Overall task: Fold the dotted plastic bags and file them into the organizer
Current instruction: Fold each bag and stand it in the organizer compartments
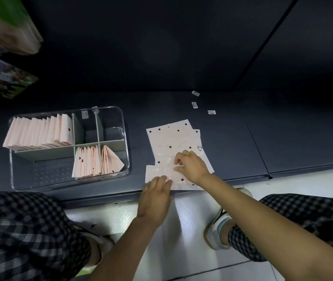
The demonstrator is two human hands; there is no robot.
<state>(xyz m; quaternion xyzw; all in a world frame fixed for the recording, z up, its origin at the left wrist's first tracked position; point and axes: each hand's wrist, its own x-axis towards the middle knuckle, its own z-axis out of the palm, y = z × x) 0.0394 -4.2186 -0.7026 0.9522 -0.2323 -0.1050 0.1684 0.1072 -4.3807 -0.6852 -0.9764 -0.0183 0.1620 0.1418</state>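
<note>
While left hand (157,191) presses flat, right hand (190,165) pinches bag (169,138).

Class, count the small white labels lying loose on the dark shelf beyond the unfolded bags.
3: far label, middle label just nearer, and third label to its right. Others may be hidden under the bags.
</note>
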